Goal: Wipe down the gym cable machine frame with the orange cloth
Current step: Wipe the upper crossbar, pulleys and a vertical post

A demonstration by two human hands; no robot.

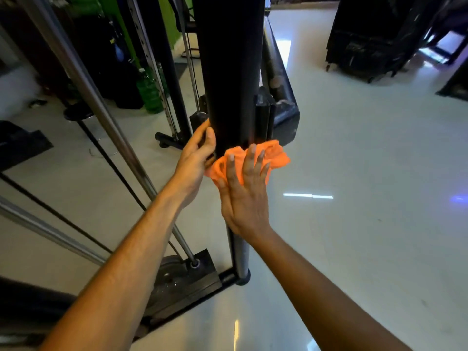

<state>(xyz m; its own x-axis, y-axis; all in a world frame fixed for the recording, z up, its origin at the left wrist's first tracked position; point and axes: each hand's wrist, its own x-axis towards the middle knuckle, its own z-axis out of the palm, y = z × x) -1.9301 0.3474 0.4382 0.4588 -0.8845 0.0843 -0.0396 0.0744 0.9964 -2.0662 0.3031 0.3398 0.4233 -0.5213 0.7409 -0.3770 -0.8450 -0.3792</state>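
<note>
Pressing flat, right hand (244, 196) hides orange cloth (274, 154); left hand (195, 160) cups post (230, 72).

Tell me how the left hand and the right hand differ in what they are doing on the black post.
The right hand presses the orange cloth flat against the black post, fingers straight and spread; the left hand is bare and touches the post directly. The right hand lies on the post's front, the left on its left side, slightly higher. Both are open and neither grips.

Both forearms (141, 252) bare; no sleeves, no jewellery visible.
</note>
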